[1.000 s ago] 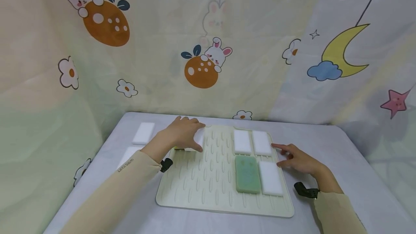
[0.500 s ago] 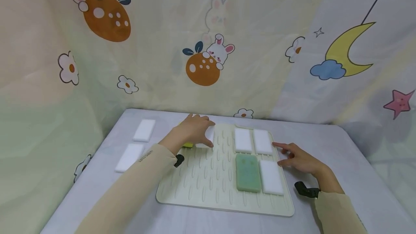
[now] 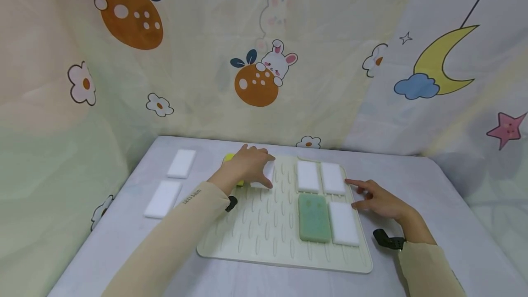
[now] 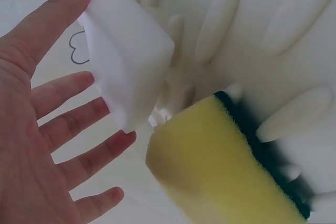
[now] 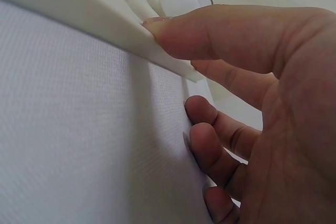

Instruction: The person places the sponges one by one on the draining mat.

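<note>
My left hand (image 3: 250, 165) pinches a white sponge block (image 4: 126, 45) between thumb and fingertips, at the back left of a cream ridged mat (image 3: 264, 228). Just left of that block lies a yellow sponge (image 4: 202, 153) with a dark green scouring layer, partly hidden behind the hand in the head view. At the mat's right edge is my right hand (image 3: 381, 201). Its thumb and index finger reach out to touch the mat's side, while the other fingers bend loosely over the cloth. The right hand holds nothing.
On the mat's right half sit a green sponge (image 3: 314, 219) and several white blocks, one white block (image 3: 344, 223) directly beside it. Two more, an upper white block (image 3: 181, 163) and a lower white block (image 3: 163, 199), lie on the white-covered table (image 3: 123, 246) at left. A patterned curtain (image 3: 198, 58) closes the back.
My left hand has carried the white block a little to the right, away from the yellow sponge, which shows more now. The right hand stays in place.
</note>
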The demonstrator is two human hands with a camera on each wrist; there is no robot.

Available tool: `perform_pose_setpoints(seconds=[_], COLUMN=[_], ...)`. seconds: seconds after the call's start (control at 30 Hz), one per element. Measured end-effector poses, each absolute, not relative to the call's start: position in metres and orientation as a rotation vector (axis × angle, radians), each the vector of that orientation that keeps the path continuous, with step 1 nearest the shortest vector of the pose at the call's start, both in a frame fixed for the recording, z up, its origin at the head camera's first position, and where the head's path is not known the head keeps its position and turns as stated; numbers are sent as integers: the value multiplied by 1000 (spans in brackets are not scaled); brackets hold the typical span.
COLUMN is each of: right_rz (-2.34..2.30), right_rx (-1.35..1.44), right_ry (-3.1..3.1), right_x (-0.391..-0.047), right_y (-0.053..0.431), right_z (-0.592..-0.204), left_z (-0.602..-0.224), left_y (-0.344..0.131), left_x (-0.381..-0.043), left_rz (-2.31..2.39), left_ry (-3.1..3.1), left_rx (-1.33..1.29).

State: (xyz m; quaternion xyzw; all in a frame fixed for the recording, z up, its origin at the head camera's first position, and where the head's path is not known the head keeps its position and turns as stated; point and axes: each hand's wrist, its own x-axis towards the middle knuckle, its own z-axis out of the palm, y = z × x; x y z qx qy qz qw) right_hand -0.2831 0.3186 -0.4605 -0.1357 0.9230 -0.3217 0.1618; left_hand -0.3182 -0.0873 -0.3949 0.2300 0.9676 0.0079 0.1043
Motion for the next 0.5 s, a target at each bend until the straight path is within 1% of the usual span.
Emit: perform_pose_setpoints(seconds=[0.5], right_rz=[-925], right_rx=[-388], right_ry=[2628], right_x=[-284], right_y=[320], right_z=[-460], left_z=[-400], left_y=[-85], left_x=[-320], left_rz=[-16], left_ry=[2840], left_rx=[650])
